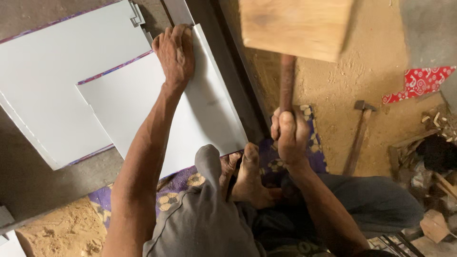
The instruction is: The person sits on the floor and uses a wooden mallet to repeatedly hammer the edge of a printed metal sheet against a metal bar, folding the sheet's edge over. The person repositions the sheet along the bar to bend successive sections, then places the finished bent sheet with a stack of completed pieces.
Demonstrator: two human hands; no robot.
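While the right hand is clenched round the handle of a wooden mallet raised at the far side, the left hand lies flat, fingers released, on the far edge of a white metal sheet. Its right edge meets a dark steel bar. Two more white sheets lie left. One hammer rests on the open sandy floor, right.

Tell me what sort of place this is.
Probably a small floor-level metal workshop. The left hand presses a white metal sheet against a dark steel rail, the right hand raises a wooden mallet, and a hammer lies on the sandy dirt floor.
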